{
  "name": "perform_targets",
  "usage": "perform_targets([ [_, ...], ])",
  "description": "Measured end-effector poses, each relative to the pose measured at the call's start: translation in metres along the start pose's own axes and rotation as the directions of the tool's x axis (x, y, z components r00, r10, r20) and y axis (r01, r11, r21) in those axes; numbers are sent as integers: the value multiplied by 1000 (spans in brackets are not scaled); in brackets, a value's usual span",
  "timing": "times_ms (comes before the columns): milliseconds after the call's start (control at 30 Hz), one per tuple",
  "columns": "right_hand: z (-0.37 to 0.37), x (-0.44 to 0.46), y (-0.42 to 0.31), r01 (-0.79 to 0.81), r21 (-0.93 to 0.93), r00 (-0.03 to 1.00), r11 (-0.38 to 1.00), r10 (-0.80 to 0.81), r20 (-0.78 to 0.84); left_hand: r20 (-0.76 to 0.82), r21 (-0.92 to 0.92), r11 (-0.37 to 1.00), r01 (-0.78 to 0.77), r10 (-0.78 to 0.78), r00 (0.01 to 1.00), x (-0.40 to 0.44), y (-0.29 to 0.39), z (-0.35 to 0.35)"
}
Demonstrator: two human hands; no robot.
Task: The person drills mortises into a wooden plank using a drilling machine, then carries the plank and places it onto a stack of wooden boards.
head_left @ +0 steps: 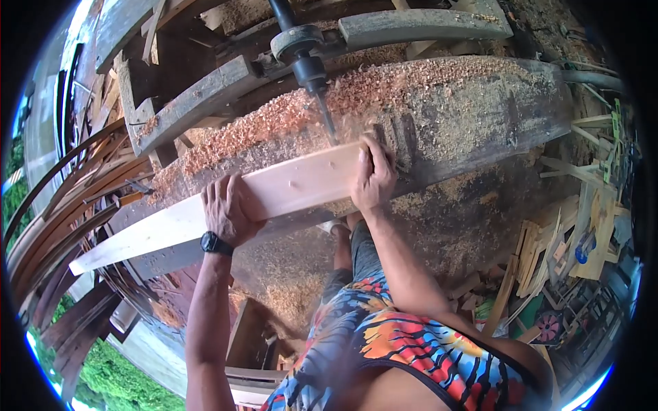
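Over the bench (pixel 480 127), a pale board (pixel 295 183) slants, its right part beside the drill bit (pixel 327 120); the left hand (pixel 229 209) lies palm-down across it, fingers pointing forward, grip holding the wood; the right hand (pixel 373 175) curls its grip round the right end, forearm angled inward.

Woodworking workshop, drill bit (pixel 327 116) over workbench (pixel 473 116), wood shavings (pixel 274 116), scattered offcuts (pixel 534 253)

Drill bit (pixel 325 113) blocks passage just beyond plank (pixel 295 179).
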State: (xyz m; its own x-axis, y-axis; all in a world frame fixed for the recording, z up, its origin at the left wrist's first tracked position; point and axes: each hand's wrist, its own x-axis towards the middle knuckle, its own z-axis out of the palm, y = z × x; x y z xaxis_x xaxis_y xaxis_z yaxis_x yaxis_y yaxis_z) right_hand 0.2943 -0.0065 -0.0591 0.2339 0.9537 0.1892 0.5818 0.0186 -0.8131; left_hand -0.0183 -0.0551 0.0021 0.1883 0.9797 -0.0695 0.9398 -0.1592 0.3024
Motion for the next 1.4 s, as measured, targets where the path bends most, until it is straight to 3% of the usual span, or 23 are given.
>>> perform_targets([
  [567,-16,-2,-2,-20,57,991,998,13,131,63,-2,999,46,-46,997,-3,0,1],
  [1400,-13,6,-2,-96,86,988,992,84,131,69,-3,998,64,-64,996,7,3,1],
])
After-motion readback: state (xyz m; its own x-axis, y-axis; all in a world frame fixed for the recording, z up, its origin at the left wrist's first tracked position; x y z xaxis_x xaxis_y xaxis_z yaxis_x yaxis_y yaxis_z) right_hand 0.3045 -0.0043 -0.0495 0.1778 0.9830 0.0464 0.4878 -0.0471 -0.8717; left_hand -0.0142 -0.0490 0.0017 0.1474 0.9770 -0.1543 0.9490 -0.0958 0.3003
